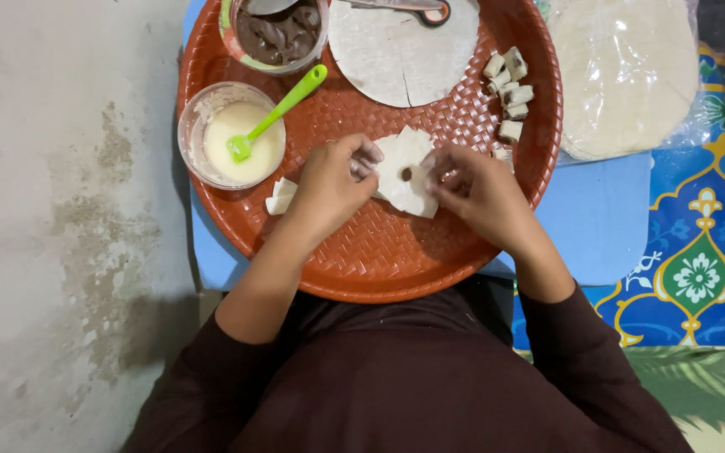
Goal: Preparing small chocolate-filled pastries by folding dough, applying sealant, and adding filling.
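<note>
Here, everything is laid out on one round, orange woven tray (pixel 379 260), which serves as the landmark. At its left rim one clear bowl of pale cream batter (pixel 241 138) is seen, with one green silicone spatula (pixel 274 117) resting in it. Just below that bowl, a few small white dough offcuts (pixel 279 196) are lying; two or three are made out, the count being unsure. At the tray's top edge one bowl of brown chocolate spread (pixel 281 33) is set.

Near the tray's middle, the left hand (pixel 329 184) is closed in a pinch on the left edge of a small white dough wrapper piece (pixel 406 172), and the right hand (pixel 472 189) is pinched on its right edge. One such piece is held, with a dark dab of filling at its centre. It is judged to be very light, thin, soft and limp, easily torn or creased, and possibly a little tacky; it is best taken by the edges with fingertips, clear of the filling.

At the tray's top, right of the spread, one round flat wrapper sheet (pixel 404 50) with cuts is lying, and one pair of scissors (pixel 421 8) is partly seen on it. By the right rim, about seven filled rolls (pixel 509 92) are heaped. Beyond the tray's right rim, one stack of wrappers in clear plastic (pixel 627 71) is resting.
</note>
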